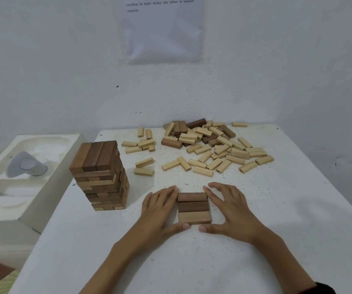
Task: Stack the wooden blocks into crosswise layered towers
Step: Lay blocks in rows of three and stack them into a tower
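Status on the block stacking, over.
Left hand and right hand flat against three-block layer. Tall tower stands left. Loose blocks piled behind, nothing in the way.

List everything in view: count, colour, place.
Tall tower of wooden blocks: one, brown and pale, table's left.
Flat layer of three wooden blocks: one, two brown, one pale, between the hands.
Loose wooden blocks: many, mostly pale, some brown, table's far side.
White table: one, beneath them.
White moulded tray: one, left of table.
Grey rounded object: one, grey, in tray.
Printed paper sheet: one, white, on wall.
Left hand: one, pressing layer's left side.
Right hand: one, pressing layer's right side.
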`<state>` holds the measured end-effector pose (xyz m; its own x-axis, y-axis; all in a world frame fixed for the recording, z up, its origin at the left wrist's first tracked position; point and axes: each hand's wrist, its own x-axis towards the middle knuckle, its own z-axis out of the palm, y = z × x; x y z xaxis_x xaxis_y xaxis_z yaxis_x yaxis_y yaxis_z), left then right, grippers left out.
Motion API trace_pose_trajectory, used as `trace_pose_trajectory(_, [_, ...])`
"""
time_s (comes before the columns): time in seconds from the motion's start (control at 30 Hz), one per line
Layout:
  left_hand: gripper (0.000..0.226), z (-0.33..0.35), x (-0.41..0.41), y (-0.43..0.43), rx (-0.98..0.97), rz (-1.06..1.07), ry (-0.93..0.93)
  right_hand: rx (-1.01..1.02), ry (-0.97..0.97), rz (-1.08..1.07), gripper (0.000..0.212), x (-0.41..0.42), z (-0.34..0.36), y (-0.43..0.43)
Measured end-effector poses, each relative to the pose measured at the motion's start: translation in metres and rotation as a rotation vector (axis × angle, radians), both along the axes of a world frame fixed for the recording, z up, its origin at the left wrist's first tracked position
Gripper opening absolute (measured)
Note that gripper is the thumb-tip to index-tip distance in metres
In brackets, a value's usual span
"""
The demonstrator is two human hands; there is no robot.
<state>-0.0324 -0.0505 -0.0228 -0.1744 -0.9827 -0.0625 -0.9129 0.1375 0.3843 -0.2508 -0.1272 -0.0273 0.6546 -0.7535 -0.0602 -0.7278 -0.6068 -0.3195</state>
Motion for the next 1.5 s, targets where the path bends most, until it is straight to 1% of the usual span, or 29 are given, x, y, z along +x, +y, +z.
trace_pose_trajectory(0.1, [0.107, 0.005, 0.009, 0.001, 0.009, 0.015, 0.145, 0.118, -0.167, -0.009, 0.107, -0.004, 0.002, -0.004])
trace_pose_trajectory(0.2, [0.104, 0.004, 0.013, 0.000, -0.024, 0.032, 0.206, 0.147, -0.231, -0.010, 0.099, -0.006, 0.001, -0.005])
trace_pose_trajectory(0.27, [0.098, 0.003, 0.014, -0.002, -0.061, 0.016, 0.216, 0.131, -0.240, -0.017, 0.097, -0.004, -0.001, -0.005])
trace_pose_trajectory(0.37, [0.094, 0.002, 0.013, -0.003, -0.057, 0.012, 0.217, 0.113, -0.233, -0.031, 0.095, -0.003, -0.001, -0.005])
trace_pose_trajectory(0.6, [0.095, 0.000, 0.013, -0.004, -0.055, 0.012, 0.214, 0.109, -0.250, -0.034, 0.091, -0.003, -0.002, -0.005])
trace_pose_trajectory(0.7, [0.098, 0.002, 0.012, -0.002, -0.027, 0.035, 0.264, 0.131, -0.273, -0.026, 0.091, -0.005, 0.003, -0.003])
trace_pose_trajectory(0.77, [0.093, 0.002, 0.010, -0.002, -0.020, 0.042, 0.310, 0.146, -0.289, -0.024, 0.087, -0.005, 0.006, -0.001])
trace_pose_trajectory(0.87, [0.086, 0.000, 0.010, -0.004, -0.055, 0.030, 0.302, 0.165, -0.315, -0.028, 0.084, -0.006, 0.008, 0.000])
trace_pose_trajectory(1.03, [0.069, -0.002, 0.009, -0.007, -0.121, 0.014, 0.312, 0.140, -0.370, -0.007, 0.080, -0.004, 0.006, -0.001])
trace_pose_trajectory(1.23, [0.069, 0.003, 0.011, -0.011, -0.117, -0.003, 0.295, 0.172, -0.424, 0.006, 0.074, 0.000, 0.010, -0.001])
trace_pose_trajectory(1.33, [0.069, 0.009, 0.012, -0.010, -0.101, -0.004, 0.324, 0.169, -0.447, 0.021, 0.070, 0.000, 0.013, 0.002])
trace_pose_trajectory(1.5, [0.064, 0.022, 0.013, -0.006, -0.154, -0.012, 0.352, 0.168, -0.513, 0.021, 0.068, -0.003, 0.029, 0.009])
